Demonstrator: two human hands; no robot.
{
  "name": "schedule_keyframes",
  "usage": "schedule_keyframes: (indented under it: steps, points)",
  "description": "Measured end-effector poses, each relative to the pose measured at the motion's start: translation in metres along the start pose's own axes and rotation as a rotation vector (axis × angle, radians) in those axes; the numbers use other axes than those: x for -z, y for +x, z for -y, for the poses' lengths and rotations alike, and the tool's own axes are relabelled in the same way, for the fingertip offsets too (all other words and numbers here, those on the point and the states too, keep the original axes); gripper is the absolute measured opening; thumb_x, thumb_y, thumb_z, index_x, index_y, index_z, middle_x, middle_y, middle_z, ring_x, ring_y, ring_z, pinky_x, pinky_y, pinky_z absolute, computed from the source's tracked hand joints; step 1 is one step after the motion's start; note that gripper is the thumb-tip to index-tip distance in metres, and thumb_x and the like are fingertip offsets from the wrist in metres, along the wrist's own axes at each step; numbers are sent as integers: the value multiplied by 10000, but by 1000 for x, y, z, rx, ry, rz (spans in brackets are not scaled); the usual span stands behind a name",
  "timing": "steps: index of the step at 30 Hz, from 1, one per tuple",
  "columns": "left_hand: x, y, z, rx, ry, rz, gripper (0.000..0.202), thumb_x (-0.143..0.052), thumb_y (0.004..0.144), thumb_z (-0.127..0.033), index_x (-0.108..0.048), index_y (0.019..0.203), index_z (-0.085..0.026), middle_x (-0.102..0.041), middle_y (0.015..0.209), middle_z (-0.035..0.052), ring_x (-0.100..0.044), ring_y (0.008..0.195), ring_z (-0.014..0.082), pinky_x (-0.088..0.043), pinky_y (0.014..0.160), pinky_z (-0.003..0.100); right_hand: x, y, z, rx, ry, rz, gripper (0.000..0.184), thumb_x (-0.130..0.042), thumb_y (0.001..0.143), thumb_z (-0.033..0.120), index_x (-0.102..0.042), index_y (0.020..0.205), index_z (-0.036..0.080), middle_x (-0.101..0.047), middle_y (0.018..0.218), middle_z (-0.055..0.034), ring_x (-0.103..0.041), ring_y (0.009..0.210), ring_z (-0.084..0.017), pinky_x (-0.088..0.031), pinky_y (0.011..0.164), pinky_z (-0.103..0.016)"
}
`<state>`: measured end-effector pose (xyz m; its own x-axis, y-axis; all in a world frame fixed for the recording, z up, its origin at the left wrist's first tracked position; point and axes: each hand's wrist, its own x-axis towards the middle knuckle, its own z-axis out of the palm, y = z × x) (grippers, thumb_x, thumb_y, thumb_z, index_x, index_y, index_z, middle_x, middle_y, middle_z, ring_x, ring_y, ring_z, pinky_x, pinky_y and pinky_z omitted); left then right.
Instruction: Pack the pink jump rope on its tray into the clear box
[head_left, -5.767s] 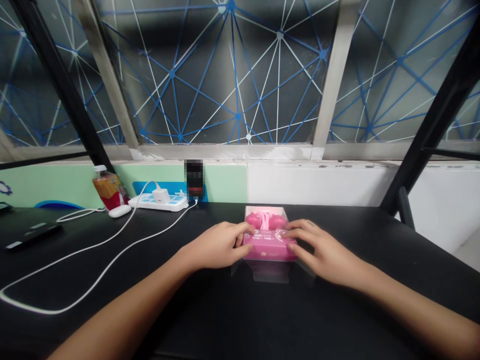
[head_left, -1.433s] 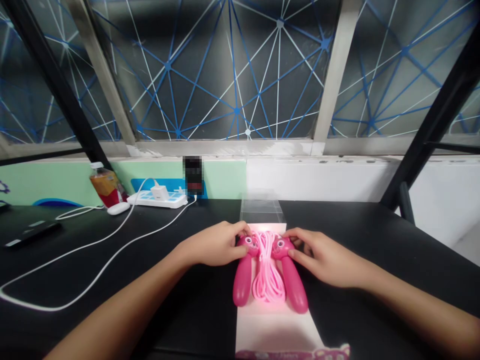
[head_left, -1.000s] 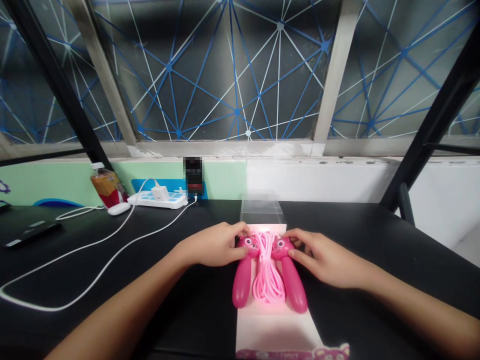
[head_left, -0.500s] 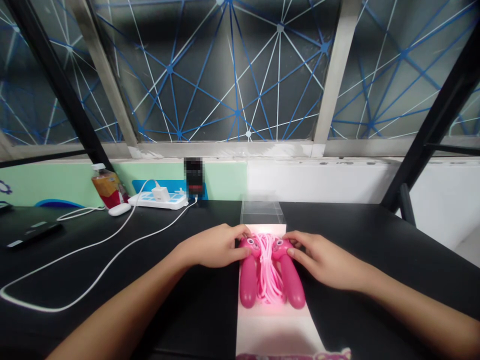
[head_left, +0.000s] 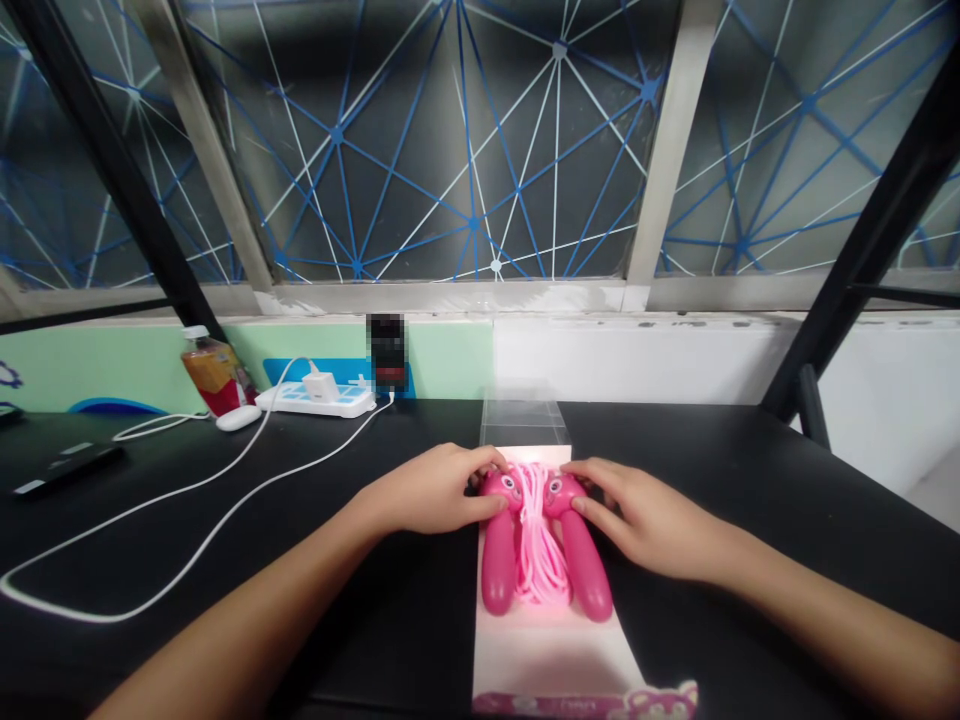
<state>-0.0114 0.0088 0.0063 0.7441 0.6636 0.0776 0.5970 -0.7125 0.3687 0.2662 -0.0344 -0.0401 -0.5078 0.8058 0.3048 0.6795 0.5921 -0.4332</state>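
Clamping left handle (head_left: 499, 558) between fingers (head_left: 485, 508) of left hand (head_left: 433, 492), right handle (head_left: 586, 562) likewise in right hand (head_left: 646, 518), flanking pink rope (head_left: 537, 540). Best moved together, without tugging rope.

Backing card (head_left: 553, 650): pale pink, laid lengthwise.
Jump-rope handles (head_left: 498, 565): magenta, splayed over it.
Cord (head_left: 537, 545): pink, bundled between them.
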Motion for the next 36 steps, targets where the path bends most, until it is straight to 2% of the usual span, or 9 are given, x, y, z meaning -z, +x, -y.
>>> schedule_keyframes:
  steps: [5,10,13,16,22,27,31,33,36]
  points:
    - [-3,-1,2,-7,-18,-34,286,-591,892,-419,-620,1088,-211,-708,882,30,-646,783,188,-443,686,267,0,0,2,-1,-64,-19,383,-446,983,386,-532,1311,208,-649,1212,-116,-641,1026,-255,-532,876,-434]
    - [1,-4,5,3,-65,-3,274,-625,868,-400,-589,1058,-205,-705,875,26,-644,777,183,-453,685,264,-2,0,6,28,-219,-50,355,-427,986,348,-519,1292,193,-637,1185,-121,-627,1044,-262,-540,871,-453]
    - [5,-5,5,-12,-94,31,274,-623,872,-389,-589,1077,-211,-708,892,22,-651,793,177,-459,698,258,-2,-3,18,54,-344,-83,346,-440,966,311,-528,1277,187,-617,1192,-138,-614,1057,-293,-571,774,-447]
    - [4,-3,3,4,-89,7,292,-615,880,-419,-607,1077,-204,-715,929,42,-661,826,189,-468,713,264,-3,-8,35,109,-410,-91,355,-443,957,304,-544,1275,185,-626,1151,-147,-622,1003,-299,-577,668,-410]
    - [-5,1,-1,12,59,-36,295,-569,922,-409,-589,1141,-212,-716,959,58,-669,885,226,-469,751,297,-15,-16,55,372,-421,91,486,-546,912,428,-519,1346,212,-620,1234,-150,-596,1060,-345,-556,741,-449]
    - [-7,2,-3,-34,227,-48,315,-515,948,-414,-536,1192,-216,-691,1055,82,-653,951,255,-451,787,327,-12,-16,60,333,-419,174,457,-493,953,395,-453,1398,299,-616,1231,-118,-585,1075,-339,-532,740,-420]
    - [-1,1,-10,-147,409,-70,268,-500,936,-388,-602,1097,-199,-682,958,94,-609,926,275,-392,855,400,-8,-16,61,340,-392,183,461,-499,946,380,-459,1398,298,-609,1225,-121,-586,1054,-333,-524,753,-433]
    - [1,2,-10,-185,410,-90,240,-507,924,-369,-617,1054,-199,-681,917,81,-592,909,264,-369,874,416,-7,-16,61,336,-383,186,473,-493,947,367,-447,1413,297,-610,1220,-120,-588,1046,-328,-523,757,-438]
    - [0,9,0,-177,303,-175,242,-450,955,-323,-609,1092,-203,-677,1019,69,-588,960,231,-377,910,400,-7,-15,60,333,-378,183,452,-484,951,350,-467,1401,307,-611,1221,-112,-584,1055,-322,-520,776,-437]
